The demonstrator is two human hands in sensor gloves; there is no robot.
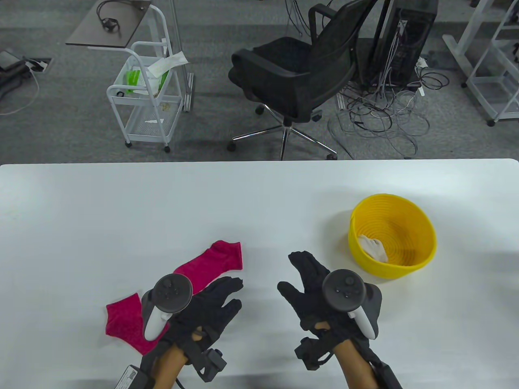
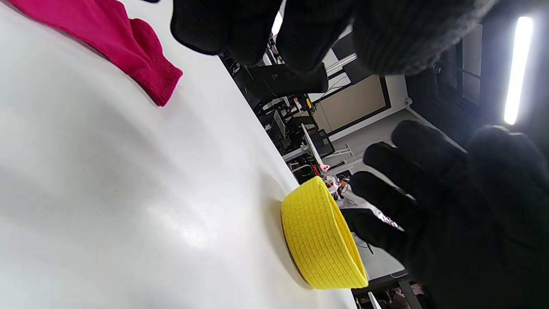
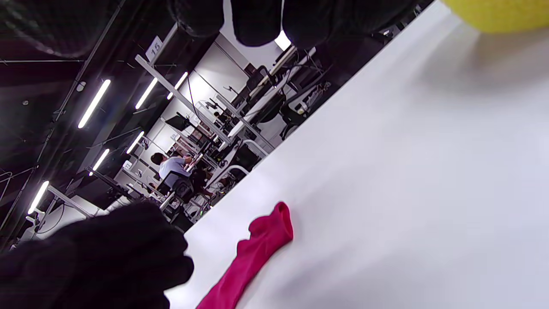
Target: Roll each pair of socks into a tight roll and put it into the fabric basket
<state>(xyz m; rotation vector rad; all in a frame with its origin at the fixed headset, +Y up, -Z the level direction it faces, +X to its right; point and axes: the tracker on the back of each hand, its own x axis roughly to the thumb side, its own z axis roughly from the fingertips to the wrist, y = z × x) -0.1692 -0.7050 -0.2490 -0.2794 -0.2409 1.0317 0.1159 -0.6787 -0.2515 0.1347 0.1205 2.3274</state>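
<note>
Magenta sock lying flat on the white counter, partly beneath the left hand, whose fingers are extended and grip nothing. Right hand likewise spread, holding nothing. Yellow woven basket, just right of the right fingers, contains a white sock roll.

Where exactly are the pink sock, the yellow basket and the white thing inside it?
pink sock (image 1: pixel 221 259), table view, on its flat upper half
yellow basket (image 1: pixel 421 227), table view, on its inner right wall
white sock roll (image 1: pixel 375 247), table view, on its middle, inside the basket
</note>
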